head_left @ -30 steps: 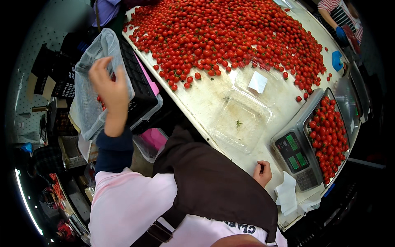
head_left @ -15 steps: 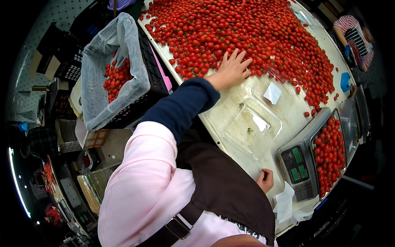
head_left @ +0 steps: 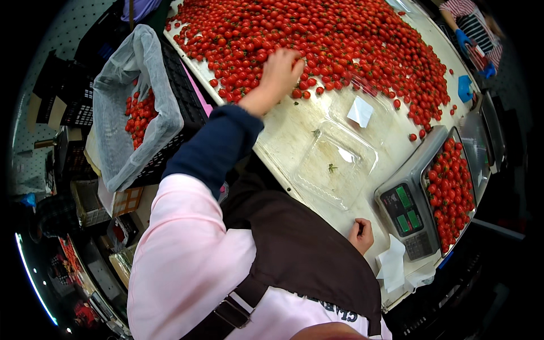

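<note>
L hand (head_left: 280,73) at nr side of tomatoes (head_left: 340,45), fingers bent, can't tell if gripping; pile's twd table's (head_left: 277,141) far edge. R hand (head_left: 360,235) curled, fingers tog., at nr edge; scale (head_left: 402,212) by R edge.

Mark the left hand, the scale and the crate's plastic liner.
Left hand (head_left: 277,75): head view, on the back of the hand.
Scale (head_left: 402,211): head view, on its display panel.
Plastic liner (head_left: 166,106): head view, on its right side.

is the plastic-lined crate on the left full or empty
Neither: the crate is partly filled, with red tomatoes lying inside and bare liner showing beside them.
</note>
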Available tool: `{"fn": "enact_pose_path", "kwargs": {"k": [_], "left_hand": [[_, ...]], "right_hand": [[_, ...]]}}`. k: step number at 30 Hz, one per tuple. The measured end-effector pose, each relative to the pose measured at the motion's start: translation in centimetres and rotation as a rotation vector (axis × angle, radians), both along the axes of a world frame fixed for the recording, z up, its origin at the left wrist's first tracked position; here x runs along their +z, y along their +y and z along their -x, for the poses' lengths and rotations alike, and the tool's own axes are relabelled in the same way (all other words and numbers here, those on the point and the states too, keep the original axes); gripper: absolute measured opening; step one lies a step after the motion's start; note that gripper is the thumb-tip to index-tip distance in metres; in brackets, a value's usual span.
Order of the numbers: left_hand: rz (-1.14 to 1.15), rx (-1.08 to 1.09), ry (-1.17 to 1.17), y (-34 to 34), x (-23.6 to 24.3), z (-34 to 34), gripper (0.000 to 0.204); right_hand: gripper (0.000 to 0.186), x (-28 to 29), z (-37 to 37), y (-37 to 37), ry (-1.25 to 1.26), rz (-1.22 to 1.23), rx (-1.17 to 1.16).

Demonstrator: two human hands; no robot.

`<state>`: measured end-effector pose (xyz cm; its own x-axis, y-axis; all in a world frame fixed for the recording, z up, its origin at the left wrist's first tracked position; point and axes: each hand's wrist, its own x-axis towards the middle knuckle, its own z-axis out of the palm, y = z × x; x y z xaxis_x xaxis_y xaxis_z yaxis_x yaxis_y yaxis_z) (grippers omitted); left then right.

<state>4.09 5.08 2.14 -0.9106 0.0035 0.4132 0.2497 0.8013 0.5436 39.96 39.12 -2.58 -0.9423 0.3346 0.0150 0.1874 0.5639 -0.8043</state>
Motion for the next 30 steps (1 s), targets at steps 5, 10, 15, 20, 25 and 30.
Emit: {"fn": "enact_pose_path", "kwargs": {"k": [5,10,15,20,25,30], "left_hand": [[0.006,-0.402,-0.093,4.6,-0.5,-13.3,0.06],[0.015,-0.429,-0.186,6.4,-0.4,-16.8,0.072],[0.019,-0.372,-0.029,5.9,2.7,-18.4,0.06],[-0.098,-0.571,-0.099,8.0,5.2,-20.2,0.039],[-0.114,-0.724,-0.14,11.1,5.9,-21.4,0.031],[-0.112,-0.805,-0.137,13.5,6.2,-22.0,0.031]], "right_hand": [[0.014,1.1,0.3,-0.2,-0.059,0.321,-0.063],[0.021,7.8,4.2,-2.1,0.363,0.006,0.261],[0.024,13.2,2.7,0.2,0.288,0.029,0.264],[0.016,14.4,-3.5,6.6,0.122,-0.23,-0.016],[0.029,12.9,-7.9,10.7,-0.145,-0.51,-0.007],[0.049,11.8,-8.6,10.4,-0.251,-0.557,0.026]]}}
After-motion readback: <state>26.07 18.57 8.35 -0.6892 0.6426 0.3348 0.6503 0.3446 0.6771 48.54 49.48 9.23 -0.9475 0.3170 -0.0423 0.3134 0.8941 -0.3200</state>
